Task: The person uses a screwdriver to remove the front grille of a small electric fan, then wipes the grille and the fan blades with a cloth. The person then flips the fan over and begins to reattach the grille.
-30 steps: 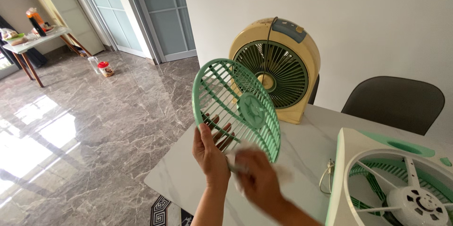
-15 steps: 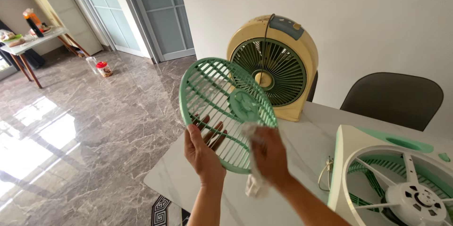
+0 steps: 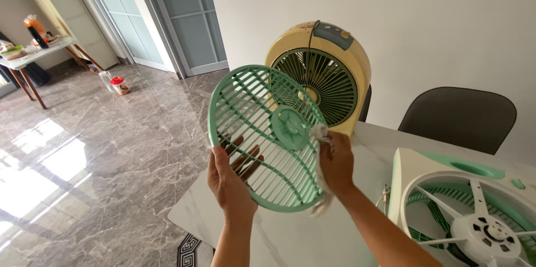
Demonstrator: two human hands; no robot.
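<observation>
Two hands show, the left hand [image 3: 230,180] and the right hand [image 3: 336,164]. Between them is one round green fan grille [image 3: 262,133], and one white cloth [image 3: 320,172] lies under the right hand's fingers [image 3: 329,147]. Two fans stand on the surface [image 3: 279,233]: one cream fan [image 3: 321,74] at its far edge and one white and green box fan [image 3: 463,211] at its right edge. One dark chair [image 3: 458,116] stands behind the far edge. On the floor [image 3: 111,150] there are two jars [image 3: 118,85]. One side table [image 3: 30,55] and one cabinet [image 3: 61,16] stand at the far left.
</observation>
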